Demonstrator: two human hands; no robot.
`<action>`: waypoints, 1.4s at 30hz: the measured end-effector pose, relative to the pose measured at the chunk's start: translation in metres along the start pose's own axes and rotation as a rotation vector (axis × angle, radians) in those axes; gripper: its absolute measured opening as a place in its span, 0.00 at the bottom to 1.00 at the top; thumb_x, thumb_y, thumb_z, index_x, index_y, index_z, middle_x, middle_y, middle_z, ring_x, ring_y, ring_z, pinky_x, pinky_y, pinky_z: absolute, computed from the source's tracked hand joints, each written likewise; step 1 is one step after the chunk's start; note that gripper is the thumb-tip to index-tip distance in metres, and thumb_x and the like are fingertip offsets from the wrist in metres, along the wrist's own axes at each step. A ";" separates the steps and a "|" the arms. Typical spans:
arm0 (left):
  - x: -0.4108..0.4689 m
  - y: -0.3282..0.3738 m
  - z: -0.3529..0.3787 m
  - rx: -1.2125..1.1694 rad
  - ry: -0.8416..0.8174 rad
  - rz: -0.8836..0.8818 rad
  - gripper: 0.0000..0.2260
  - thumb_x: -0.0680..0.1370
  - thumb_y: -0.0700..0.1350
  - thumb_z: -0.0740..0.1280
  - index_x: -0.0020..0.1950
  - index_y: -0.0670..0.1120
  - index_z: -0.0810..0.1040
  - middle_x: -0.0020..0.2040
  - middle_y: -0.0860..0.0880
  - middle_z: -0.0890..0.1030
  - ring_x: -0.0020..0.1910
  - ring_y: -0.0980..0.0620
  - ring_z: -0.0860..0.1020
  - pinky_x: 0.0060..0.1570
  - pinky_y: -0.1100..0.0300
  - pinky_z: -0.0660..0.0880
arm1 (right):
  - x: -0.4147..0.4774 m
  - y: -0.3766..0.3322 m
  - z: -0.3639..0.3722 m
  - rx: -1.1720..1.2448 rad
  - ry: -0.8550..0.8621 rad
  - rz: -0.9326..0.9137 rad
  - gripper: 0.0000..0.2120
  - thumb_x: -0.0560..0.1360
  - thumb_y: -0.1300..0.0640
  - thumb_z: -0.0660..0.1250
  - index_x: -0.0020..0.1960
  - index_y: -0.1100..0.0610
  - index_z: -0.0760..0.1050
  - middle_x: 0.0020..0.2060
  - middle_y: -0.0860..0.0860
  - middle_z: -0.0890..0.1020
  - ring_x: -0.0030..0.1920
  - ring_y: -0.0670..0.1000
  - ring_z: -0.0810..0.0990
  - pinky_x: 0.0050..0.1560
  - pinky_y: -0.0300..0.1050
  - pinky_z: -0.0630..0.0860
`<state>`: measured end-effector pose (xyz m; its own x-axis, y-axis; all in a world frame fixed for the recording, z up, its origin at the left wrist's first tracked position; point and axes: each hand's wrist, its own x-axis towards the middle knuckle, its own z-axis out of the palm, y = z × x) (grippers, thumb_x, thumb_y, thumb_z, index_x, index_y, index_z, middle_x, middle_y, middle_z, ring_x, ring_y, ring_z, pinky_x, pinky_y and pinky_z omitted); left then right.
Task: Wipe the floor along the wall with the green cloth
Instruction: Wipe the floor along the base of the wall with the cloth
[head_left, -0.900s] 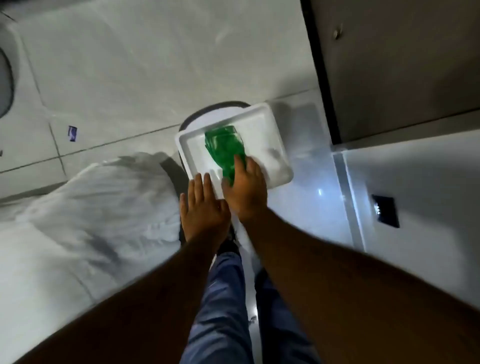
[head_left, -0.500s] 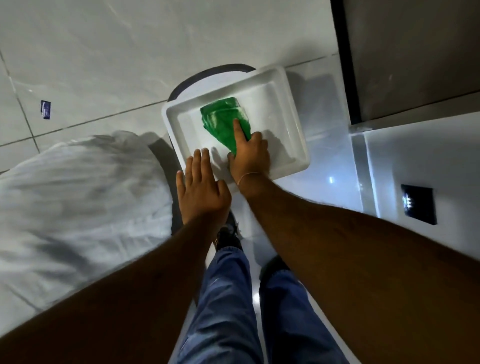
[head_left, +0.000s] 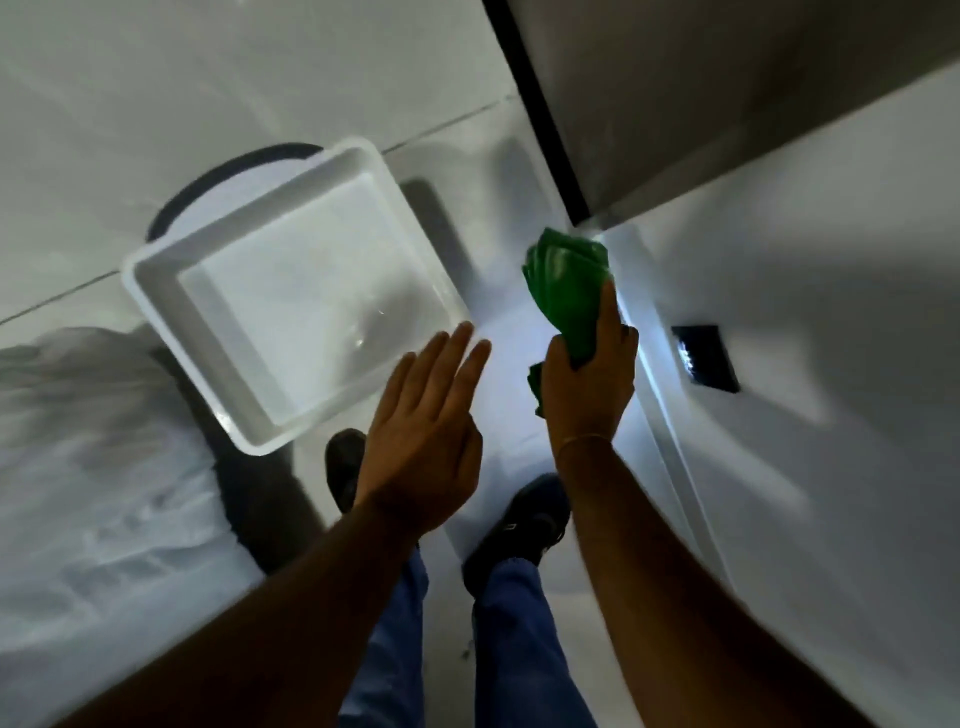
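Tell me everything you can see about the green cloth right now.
The green cloth is bright green, looks like soft fabric, and is bunched into folds. The right hand grips its lower part, so the wider upper end fans out above the fingers and a small corner pokes out below the palm. It is held beside the white wall, near the lit floor edge, clear of the white tray.

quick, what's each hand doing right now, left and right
Left hand: open, fingers straight, holding nothing, beside the white plastic tub.
Right hand: closed around the crumpled green cloth, near the white wall.
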<state>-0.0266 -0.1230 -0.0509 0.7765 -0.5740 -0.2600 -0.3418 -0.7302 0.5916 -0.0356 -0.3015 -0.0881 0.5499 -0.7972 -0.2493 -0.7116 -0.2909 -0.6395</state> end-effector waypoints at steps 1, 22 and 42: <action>0.002 0.003 0.016 -0.018 -0.050 0.033 0.33 0.80 0.43 0.60 0.86 0.48 0.54 0.86 0.46 0.54 0.85 0.47 0.50 0.83 0.44 0.51 | 0.008 0.025 -0.003 -0.050 0.000 0.072 0.34 0.76 0.60 0.66 0.80 0.43 0.65 0.57 0.50 0.74 0.53 0.49 0.80 0.56 0.42 0.80; 0.038 -0.078 0.241 0.250 -0.378 0.193 0.28 0.79 0.47 0.55 0.79 0.44 0.68 0.67 0.42 0.80 0.71 0.41 0.73 0.74 0.42 0.66 | 0.146 0.260 0.095 -0.848 -0.540 0.085 0.39 0.81 0.41 0.57 0.83 0.41 0.36 0.64 0.62 0.81 0.60 0.65 0.81 0.54 0.59 0.76; 0.036 -0.105 0.244 0.251 -0.436 0.060 0.31 0.77 0.51 0.48 0.78 0.45 0.70 0.68 0.43 0.81 0.72 0.43 0.73 0.76 0.42 0.63 | 0.077 0.323 0.009 -0.672 -0.379 0.211 0.41 0.77 0.57 0.62 0.84 0.40 0.47 0.54 0.65 0.81 0.55 0.68 0.81 0.54 0.57 0.77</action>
<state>-0.0916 -0.1571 -0.3084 0.4766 -0.6803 -0.5569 -0.5376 -0.7267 0.4277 -0.2191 -0.4523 -0.3205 0.3992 -0.6722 -0.6235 -0.8622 -0.5066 -0.0059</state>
